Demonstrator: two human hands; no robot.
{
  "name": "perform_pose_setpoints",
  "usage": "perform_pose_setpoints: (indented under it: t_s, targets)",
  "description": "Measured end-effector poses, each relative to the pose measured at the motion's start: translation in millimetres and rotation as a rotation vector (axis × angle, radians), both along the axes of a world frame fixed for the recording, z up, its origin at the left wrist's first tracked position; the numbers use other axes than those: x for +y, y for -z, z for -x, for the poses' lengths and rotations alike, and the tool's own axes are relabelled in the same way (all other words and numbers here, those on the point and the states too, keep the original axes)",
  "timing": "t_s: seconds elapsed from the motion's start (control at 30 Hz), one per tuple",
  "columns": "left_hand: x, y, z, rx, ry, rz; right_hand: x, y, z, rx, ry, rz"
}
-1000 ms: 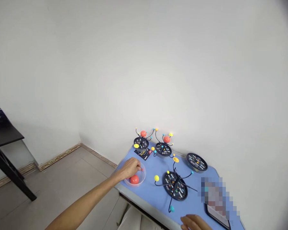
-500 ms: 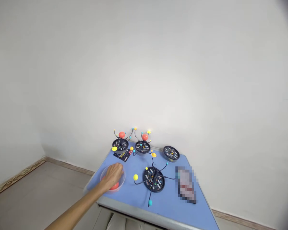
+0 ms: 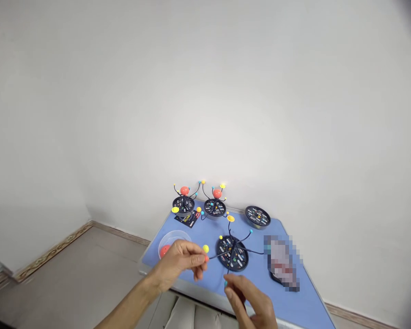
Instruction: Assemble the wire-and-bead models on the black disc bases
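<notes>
My left hand hovers over the blue table's front edge, its thumb and fingers pinched on a small red piece. Just behind it stands a clear plastic bowl with a red ball inside. My right hand comes up from below, its fingertips closed at the teal ball on the end of a black wire arm. That arm belongs to a black disc model with several ball-tipped arms, one bearing a yellow ball.
Two assembled disc models with red balls on top stand at the back by the white wall. A bare black disc sits back right, a black card back left, and a blurred flat object on the right.
My left hand has come out of the bowl with a small red piece and moved right toward the disc model. My right hand has come back into view at the teal ball.
</notes>
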State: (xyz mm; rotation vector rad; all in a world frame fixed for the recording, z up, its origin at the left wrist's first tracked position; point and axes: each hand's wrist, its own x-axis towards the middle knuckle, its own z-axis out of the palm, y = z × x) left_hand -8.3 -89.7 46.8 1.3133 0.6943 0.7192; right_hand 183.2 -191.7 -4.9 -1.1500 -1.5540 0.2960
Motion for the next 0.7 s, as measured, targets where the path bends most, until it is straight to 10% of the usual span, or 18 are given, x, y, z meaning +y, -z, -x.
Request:
perform_pose_setpoints:
  t_s: [0.2,0.7]
  targets:
    - [-33,-1.6,-16,-0.205,0.016,0.172,19,-28.5,13,0.012,-0.096,-0.078]
    - [-34,-0.4,-20,-0.181,-0.002,0.063,22,-25.2,9,0.046,-0.239,-0.15]
